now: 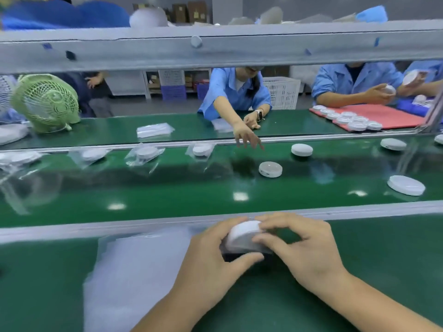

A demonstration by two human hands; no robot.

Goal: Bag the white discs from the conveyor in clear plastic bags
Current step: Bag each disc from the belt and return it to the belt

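Head view: gripping one white disc (242, 236) over the near green bench, left hand (211, 257) and right hand (309, 250) both curled round it, beside one stack of clear bags (134, 271). On the conveyor (167, 192): five bare discs (270, 169), four bagged discs (146, 152).

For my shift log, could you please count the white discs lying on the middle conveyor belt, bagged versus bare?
Bagged white discs: 4
Bare white discs: 5, one cut off at the right edge
Total: 9
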